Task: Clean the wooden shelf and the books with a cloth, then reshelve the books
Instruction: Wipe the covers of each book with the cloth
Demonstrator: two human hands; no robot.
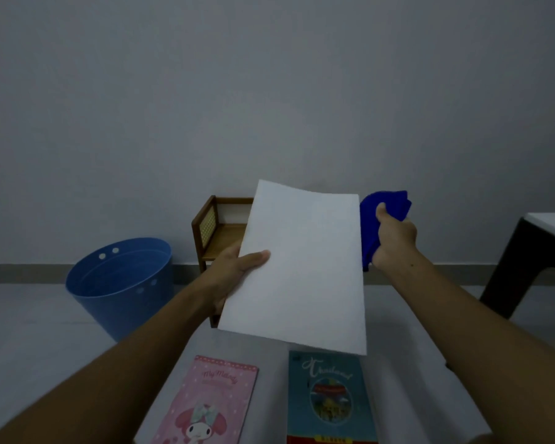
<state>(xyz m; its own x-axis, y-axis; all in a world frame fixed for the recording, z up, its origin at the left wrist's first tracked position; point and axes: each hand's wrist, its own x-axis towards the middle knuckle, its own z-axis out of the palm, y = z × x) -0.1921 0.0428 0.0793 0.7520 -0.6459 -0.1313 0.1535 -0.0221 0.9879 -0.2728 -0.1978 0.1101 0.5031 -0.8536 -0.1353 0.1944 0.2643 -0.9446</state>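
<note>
View from head height, down over two bare forearms toward a grey wall. Left hand [234,270] gripping a white book [302,267] by its left edge, thumb flat on the blank cover, other fingers hidden beneath, so spread or together impossible to tell. White book up in the air, tilted, mid-view, covering most of the shelf [218,232] behind it. Right hand [394,241] just right of the white book, fingers curled round a bunched blue cloth [382,216], thumb pressed against it; cloth beside the book's upper right corner, touching or not unclear. Small wooden shelf on the floor against the wall, only its left end with a woven side panel showing. Blue bucket [122,283] near the shelf, to its left. Below the white book, two more lying flat and apart on a pale surface [269,363]: pink book [212,402] left, teal book [330,398] right. Dark table [526,251] with a pale top at far right
</note>
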